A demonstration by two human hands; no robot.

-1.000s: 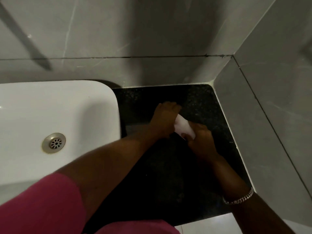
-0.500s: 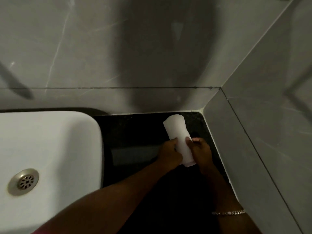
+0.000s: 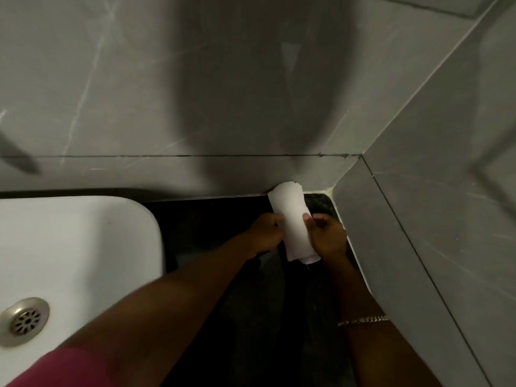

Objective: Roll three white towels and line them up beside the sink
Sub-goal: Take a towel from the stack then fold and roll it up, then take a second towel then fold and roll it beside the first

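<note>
One rolled white towel (image 3: 290, 210) lies lengthwise on the black counter (image 3: 212, 224), its far end against the back wall near the corner. My left hand (image 3: 266, 233) grips its left side and my right hand (image 3: 326, 236) grips its right side, both around the roll's near half. The white sink (image 3: 83, 247) sits to the left, apart from the towel. No other towels are in view.
Grey tiled walls (image 3: 195, 93) close the counter at the back and on the right (image 3: 432, 219). The sink's metal drain (image 3: 26, 319) shows at lower left. A strip of dark counter lies between the sink and the towel.
Both hands have pushed the rolled towel away from me toward the back wall, and it now touches the wall. The camera has tilted upward.
</note>
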